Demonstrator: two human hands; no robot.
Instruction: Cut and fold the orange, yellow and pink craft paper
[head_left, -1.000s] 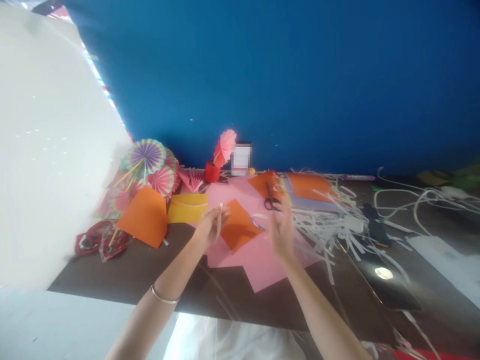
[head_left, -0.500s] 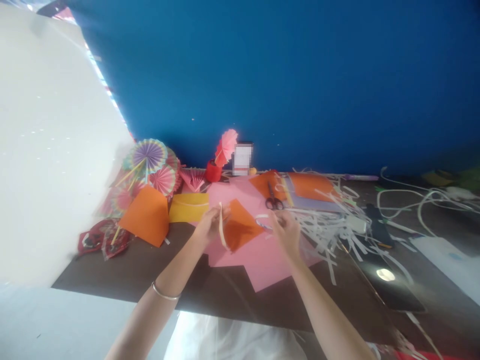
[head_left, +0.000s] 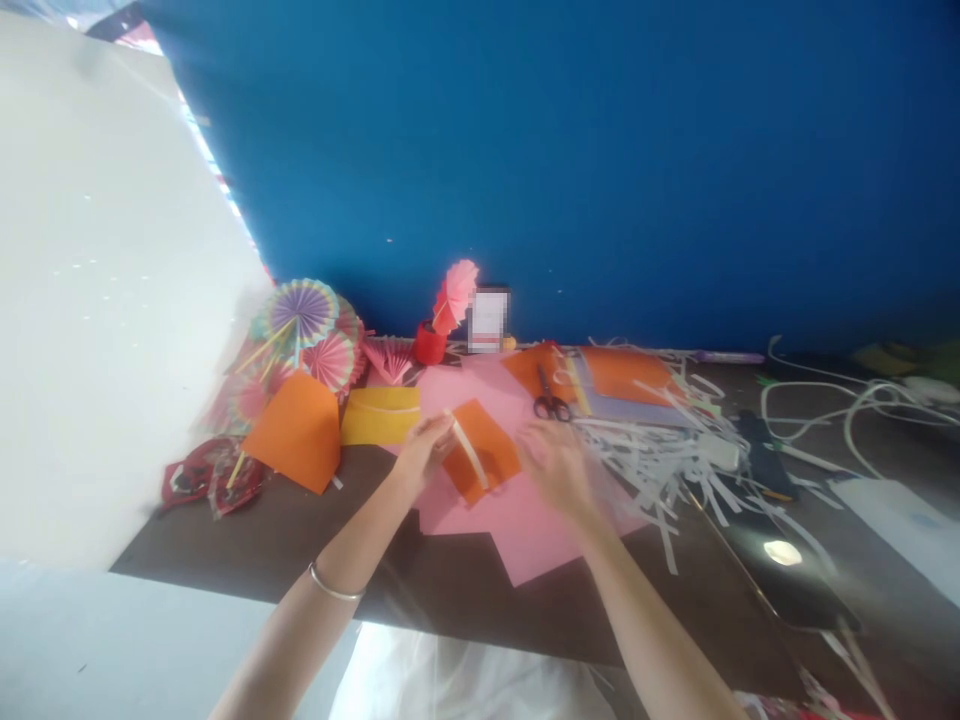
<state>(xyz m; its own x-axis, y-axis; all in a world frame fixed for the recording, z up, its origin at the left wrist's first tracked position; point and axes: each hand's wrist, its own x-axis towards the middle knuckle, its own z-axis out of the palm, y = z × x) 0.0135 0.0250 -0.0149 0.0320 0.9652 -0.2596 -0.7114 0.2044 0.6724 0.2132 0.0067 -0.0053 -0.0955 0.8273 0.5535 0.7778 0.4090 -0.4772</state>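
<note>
My left hand (head_left: 426,445) is closed on the left edge of a small orange paper (head_left: 495,447). A whitish strip (head_left: 470,452) runs slantwise across that paper near its left side. At the paper's right side is my right hand (head_left: 553,462), smeared by motion, so I cannot tell whether its fingers hold anything. Larger pink paper (head_left: 525,545) lies beneath both hands. Dark-handled scissors (head_left: 552,407) rest just beyond my right hand.
Left of my hands lie a yellow paper (head_left: 380,415), another orange paper (head_left: 296,435) and several folded paper fans (head_left: 304,308). On the right are a heap of white paper strips (head_left: 637,450), a phone (head_left: 814,590) and a white cable (head_left: 802,385).
The orange paper has turned so its strip-bearing face shows more. My right hand has shifted slightly left toward it; the small white loop formerly at its fingers no longer shows.
</note>
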